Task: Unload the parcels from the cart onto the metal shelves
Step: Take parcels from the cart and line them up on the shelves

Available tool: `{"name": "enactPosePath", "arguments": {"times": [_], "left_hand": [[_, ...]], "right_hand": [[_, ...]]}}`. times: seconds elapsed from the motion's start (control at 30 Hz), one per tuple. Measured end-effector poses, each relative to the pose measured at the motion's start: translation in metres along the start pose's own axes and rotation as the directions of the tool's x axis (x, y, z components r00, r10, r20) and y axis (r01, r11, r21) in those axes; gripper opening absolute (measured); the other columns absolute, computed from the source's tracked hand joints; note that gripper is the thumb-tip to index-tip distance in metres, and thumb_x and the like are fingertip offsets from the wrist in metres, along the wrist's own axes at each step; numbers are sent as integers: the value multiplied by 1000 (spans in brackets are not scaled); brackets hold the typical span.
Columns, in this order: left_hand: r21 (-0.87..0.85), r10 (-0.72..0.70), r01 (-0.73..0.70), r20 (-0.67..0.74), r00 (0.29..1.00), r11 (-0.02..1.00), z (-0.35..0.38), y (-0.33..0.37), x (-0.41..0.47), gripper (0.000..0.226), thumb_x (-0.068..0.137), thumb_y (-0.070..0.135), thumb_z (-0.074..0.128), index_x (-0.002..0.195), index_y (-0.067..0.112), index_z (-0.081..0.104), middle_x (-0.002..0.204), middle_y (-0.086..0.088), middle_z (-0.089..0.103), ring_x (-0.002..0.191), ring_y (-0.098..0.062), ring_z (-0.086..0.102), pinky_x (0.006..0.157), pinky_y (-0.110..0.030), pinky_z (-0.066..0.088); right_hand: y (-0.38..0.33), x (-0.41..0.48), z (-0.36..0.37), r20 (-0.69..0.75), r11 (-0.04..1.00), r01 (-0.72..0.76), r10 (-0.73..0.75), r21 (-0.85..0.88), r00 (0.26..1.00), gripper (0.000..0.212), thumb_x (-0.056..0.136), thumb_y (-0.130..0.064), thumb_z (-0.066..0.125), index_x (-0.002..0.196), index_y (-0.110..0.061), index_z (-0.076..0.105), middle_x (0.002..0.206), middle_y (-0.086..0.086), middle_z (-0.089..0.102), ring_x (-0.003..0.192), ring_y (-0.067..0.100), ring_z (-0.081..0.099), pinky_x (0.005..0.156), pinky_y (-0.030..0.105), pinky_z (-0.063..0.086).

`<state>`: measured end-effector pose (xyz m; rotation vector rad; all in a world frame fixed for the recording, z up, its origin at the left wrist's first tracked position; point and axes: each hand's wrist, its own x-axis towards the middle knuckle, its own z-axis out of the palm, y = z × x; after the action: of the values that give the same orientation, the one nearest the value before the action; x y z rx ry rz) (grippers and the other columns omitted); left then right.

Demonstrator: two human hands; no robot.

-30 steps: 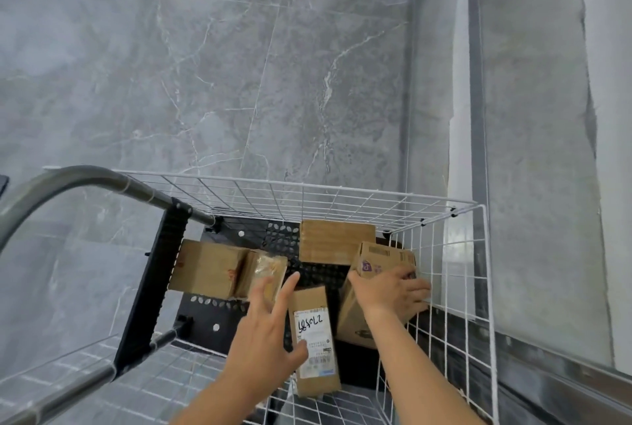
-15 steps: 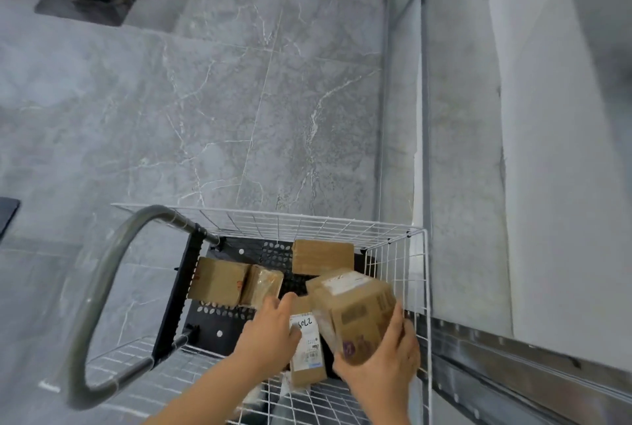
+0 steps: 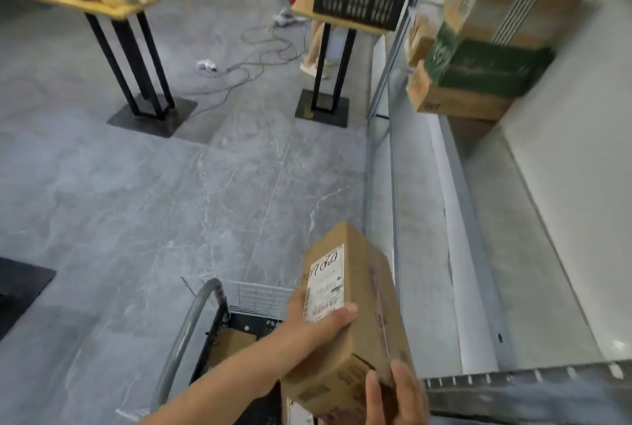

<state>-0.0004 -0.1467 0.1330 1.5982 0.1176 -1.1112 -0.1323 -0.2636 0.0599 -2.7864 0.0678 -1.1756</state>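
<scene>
The left hand (image 3: 318, 318) and right hand (image 3: 396, 394) both gripped one parcel (image 3: 355, 315), held above the cart (image 3: 263, 293), just beside the metal shelves (image 3: 485, 253). Stacked boxes (image 3: 478, 59) sat on an upper shelf; a second parcel (image 3: 232, 342) lay in the cart, so unloading looked unfinished.

The parcel (image 3: 362, 291) held between the two hands carries a white shipping label (image 3: 326, 282) just above the thumb of the left hand (image 3: 307, 325). Big black marker characters run across the label's top, too smeared to read for sure, with fine print and a barcode below. Purple print runs down the parcel's side toward the right hand (image 3: 398, 397), illegible. Far beyond the hands, a green box (image 3: 485, 65) bears pale, blurred lettering.
</scene>
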Motion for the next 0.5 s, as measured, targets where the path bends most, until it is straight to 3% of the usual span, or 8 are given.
{"name": "enactPosePath", "arguments": {"times": [0.1, 0.17, 0.2, 0.23, 0.3, 0.37, 0.43, 0.5], "left_hand": [[24, 59, -58, -21, 998, 998, -5, 28, -26, 126, 41, 76, 67, 142, 41, 0, 120, 9, 47, 108, -17, 54, 98, -34, 42], [63, 127, -122, -92, 988, 991, -6, 41, -38, 125, 40, 72, 69, 142, 40, 2, 118, 10, 46, 107, -17, 54, 95, -33, 43], [94, 164, -151, -146, 976, 984, -7, 46, -42, 128, 38, 71, 70, 142, 40, 3, 120, 8, 45, 108, -18, 53, 96, -34, 43], [139, 207, -182, -197, 958, 973, -7, 48, -44, 131, 36, 71, 72, 142, 41, 3, 125, 6, 43, 112, -19, 51, 99, -37, 43], [259, 285, -218, -257, 923, 941, -4, 51, -48, 133, 35, 73, 72, 142, 45, -3, 131, 2, 37, 118, -23, 46, 103, -42, 41], [396, 351, -224, -283, 892, 890, 3, 55, -53, 132, 36, 76, 65, 139, 50, -13, 127, 1, 30, 119, -25, 43, 103, -46, 41], [510, 411, -217, -306, 858, 832, 13, 58, -61, 130, 36, 79, 58, 135, 51, -21, 122, 0, 27, 115, -26, 43, 100, -46, 42], [587, 476, -223, -320, 819, 778, 27, 60, -66, 128, 40, 80, 57, 134, 50, -24, 124, -3, 29, 113, -27, 43, 95, -45, 44]], "right_hand": [[-3, 25, -9, -56, 988, -71, 79, 137, 995, 38, 89, -48, 56, 107, -14, 51, 113, 20, 50, 133, 20, 42, 103, 45, 39], [-2, 34, -15, 104, 933, -271, 252, 238, 962, 90, 54, -25, 92, 131, -23, 46, 130, 9, 50, 127, 16, 47, 101, 36, 44], [-4, 39, -15, 212, 880, -338, 279, 333, 937, 123, 38, -7, 97, 143, -29, 35, 134, 1, 48, 130, 7, 43, 103, 23, 41], [-2, 47, -17, 271, 837, -379, 288, 395, 918, 134, 36, 1, 96, 147, -33, 28, 134, -2, 47, 130, 0, 40, 102, 13, 37], [-4, 69, -33, 161, 839, -315, 271, 445, 949, 101, 58, -15, 86, 143, -29, 34, 133, 1, 48, 125, 8, 45, 102, 14, 39], [4, 88, -50, 222, 757, -403, 336, 514, 915, 78, 70, -44, 67, 139, -32, 33, 138, -1, 45, 126, 16, 44, 107, 33, 41], [21, 105, -58, 413, 620, -577, 405, 531, 815, 84, 68, -67, 59, 141, -48, 23, 147, -16, 31, 135, 13, 34, 110, 43, 35], [28, 118, -65, 630, 449, -702, 326, 553, 705, 97, 58, -83, 60, 138, -60, 11, 145, -34, 20, 139, 6, 29, 112, 42, 35]]}}
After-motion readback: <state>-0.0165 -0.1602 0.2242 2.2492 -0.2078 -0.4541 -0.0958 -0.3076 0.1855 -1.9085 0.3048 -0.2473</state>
